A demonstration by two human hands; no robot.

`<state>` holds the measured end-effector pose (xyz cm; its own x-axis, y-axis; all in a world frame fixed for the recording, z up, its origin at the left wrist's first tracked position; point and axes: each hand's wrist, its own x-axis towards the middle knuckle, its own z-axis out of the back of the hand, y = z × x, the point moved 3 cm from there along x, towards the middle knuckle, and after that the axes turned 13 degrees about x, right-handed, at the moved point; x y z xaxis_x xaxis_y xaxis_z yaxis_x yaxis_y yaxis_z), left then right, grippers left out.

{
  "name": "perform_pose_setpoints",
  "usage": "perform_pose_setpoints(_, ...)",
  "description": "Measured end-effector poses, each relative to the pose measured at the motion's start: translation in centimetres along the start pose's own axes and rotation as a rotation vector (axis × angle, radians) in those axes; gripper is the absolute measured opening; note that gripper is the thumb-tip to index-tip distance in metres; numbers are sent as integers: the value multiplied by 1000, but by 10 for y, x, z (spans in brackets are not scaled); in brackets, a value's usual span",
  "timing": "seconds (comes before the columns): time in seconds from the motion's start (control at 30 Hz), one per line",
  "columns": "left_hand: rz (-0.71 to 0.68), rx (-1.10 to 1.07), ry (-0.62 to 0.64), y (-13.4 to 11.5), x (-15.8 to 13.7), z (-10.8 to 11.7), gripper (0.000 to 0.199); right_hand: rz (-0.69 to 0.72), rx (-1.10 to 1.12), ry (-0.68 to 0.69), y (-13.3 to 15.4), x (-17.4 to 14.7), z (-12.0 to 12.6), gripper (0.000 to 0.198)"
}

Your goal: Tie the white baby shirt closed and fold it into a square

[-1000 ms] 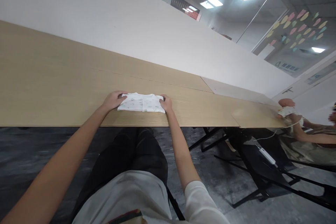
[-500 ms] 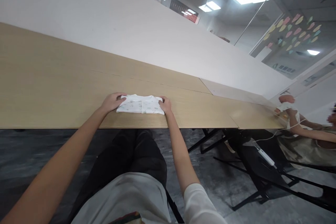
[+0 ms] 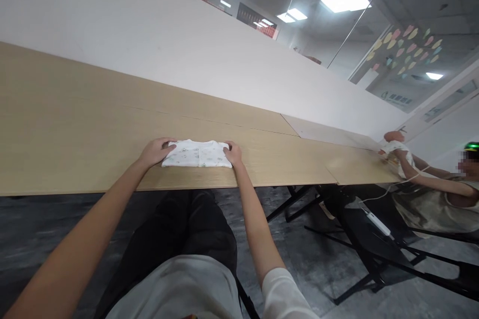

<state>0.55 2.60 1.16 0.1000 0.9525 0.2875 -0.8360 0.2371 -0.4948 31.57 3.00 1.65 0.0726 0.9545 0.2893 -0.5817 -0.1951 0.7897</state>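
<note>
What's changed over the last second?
The camera has tilted, so the table sits lower in the picture. At the far right, the doll by the co-worker's arm has shifted up in view. Nothing visibly taken or let go: the left hand and right hand stay on the folded garment's ends.

Bright white lights (image 3: 346, 1) glow up high — the floor (image 3: 45, 224) is dim, and the picture's edges look stretched.
</note>
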Motion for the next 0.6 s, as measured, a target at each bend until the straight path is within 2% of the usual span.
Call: perform_pose_setpoints(0.6,17,-9,23,-4,-2,3,52,6,-3,-6,0,1,0,33)
